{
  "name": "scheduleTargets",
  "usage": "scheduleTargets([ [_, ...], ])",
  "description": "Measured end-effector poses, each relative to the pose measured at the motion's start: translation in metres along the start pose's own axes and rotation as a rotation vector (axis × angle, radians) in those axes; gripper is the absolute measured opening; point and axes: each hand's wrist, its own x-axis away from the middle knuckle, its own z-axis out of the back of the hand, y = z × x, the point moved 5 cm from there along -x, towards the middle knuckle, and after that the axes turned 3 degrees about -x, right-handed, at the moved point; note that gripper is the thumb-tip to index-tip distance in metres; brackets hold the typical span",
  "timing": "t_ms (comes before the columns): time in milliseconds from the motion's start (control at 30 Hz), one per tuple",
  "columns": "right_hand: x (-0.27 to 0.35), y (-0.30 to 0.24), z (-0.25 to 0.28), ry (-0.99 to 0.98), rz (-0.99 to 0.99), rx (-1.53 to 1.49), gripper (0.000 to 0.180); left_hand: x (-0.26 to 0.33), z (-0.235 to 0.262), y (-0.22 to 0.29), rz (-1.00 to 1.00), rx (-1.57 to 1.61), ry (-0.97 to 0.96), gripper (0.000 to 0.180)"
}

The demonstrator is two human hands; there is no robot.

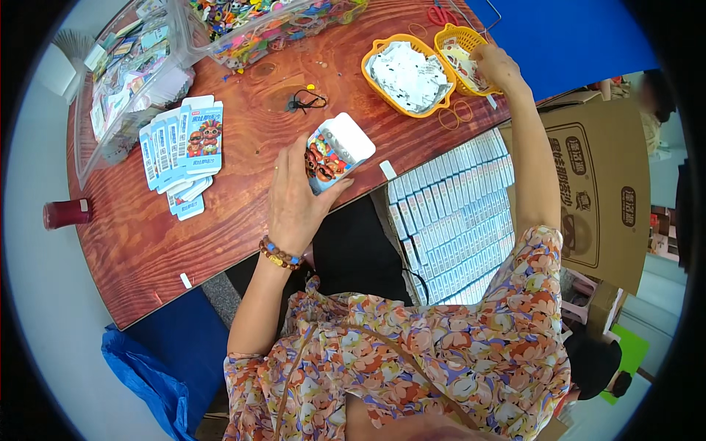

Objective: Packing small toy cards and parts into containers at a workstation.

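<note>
My left hand (293, 198) grips a small printed cardboard box (329, 158) with cartoon figures, tilted above the table's near edge. The box's white end flap stands open at its upper right. At the far right, my right hand (500, 67) reaches into a small yellow basket (450, 35) of small flat packets, fingers curled down. Whatever those fingers pinch is hidden. Beside it, a larger yellow basket (368, 65) holds crumpled white printed packets. A fanned stack of flat light-blue cartons (170, 147) lies to the left.
Clear bins hold colourful small pieces (294, 33) and cards (132, 84). A black cord (309, 101) lies mid-table; red scissors (441, 16) lie behind the baskets. A large carton (610, 184) with rows of packed boxes (456, 220) stands below the right table edge. A dark red jar (66, 214) is left.
</note>
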Motion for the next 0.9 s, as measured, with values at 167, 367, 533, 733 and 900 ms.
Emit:
scheduleTargets([
  [167,-0.001,-0.015,-0.006,-0.179,0.012,0.126,0.021,0.009,0.003,-0.008,-0.004,-0.024,0.007,0.084],
  [367,-0.003,0.006,0.013,0.018,0.043,0.012,0.014,0.011,0.01,-0.009,-0.012,-0.006,0.008,0.084],
  [533,0.018,-0.01,0.035,0.068,0.118,-0.552,0.02,0.011,0.01,-0.011,-0.037,-0.02,0.061,0.082],
  [733,0.136,-0.189,0.047,-0.16,0.566,-0.986,0.008,0.016,0.011,-0.014,-0.001,-0.006,0.083,0.08],
  [900,0.178,-0.259,0.026,-0.017,0.763,-0.707,0.008,0.022,0.025,-0.009,-0.019,0.01,0.122,0.081],
])
